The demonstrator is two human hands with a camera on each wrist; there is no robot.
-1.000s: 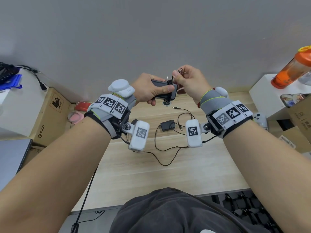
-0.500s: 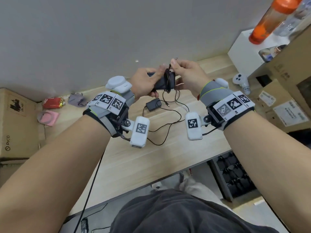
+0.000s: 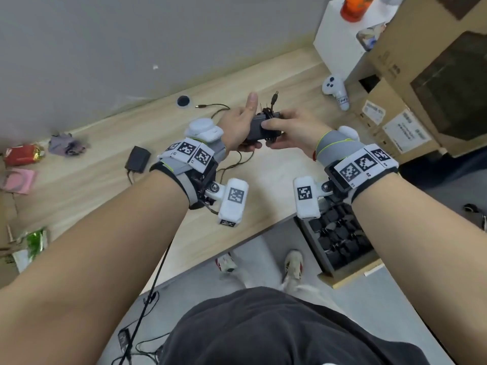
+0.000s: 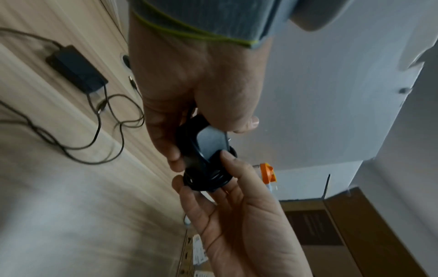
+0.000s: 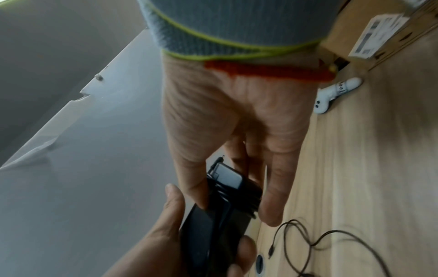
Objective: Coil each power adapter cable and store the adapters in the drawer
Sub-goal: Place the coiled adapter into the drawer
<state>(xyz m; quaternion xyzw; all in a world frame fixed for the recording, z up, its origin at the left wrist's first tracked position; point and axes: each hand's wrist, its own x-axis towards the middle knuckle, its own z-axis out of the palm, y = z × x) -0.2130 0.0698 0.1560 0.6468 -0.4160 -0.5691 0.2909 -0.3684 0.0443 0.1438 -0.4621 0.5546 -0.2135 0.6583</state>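
A black power adapter (image 3: 259, 129) with its cable wound around the body is held above the wooden table (image 3: 92, 196); its plug tip sticks up. My left hand (image 3: 246, 125) grips it from the left, fingers curled beneath and thumb raised. From the right, my right hand (image 3: 274, 134) pinches the wound cable, thumb on top. The wrist views show the same adapter (image 4: 208, 142) (image 5: 227, 196) between both hands. A second adapter (image 3: 138, 159) (image 4: 75, 69) lies on the table with its cable (image 3: 210, 108) loose. The open drawer (image 3: 342, 279) below the table edge holds several black adapters.
A white controller (image 3: 336, 92) lies at the table's right end beside stacked cardboard boxes (image 3: 421, 88) and a white box (image 3: 340, 40) bearing an orange bottle (image 3: 353, 6). A grey cloth (image 3: 67, 146), red packet (image 3: 21, 154) and pink item (image 3: 17, 180) sit at the left.
The view has swung down and to the right, bringing the open drawer into sight. My right hand left the cable end above the adapter and now pinches the wound cable from the right.
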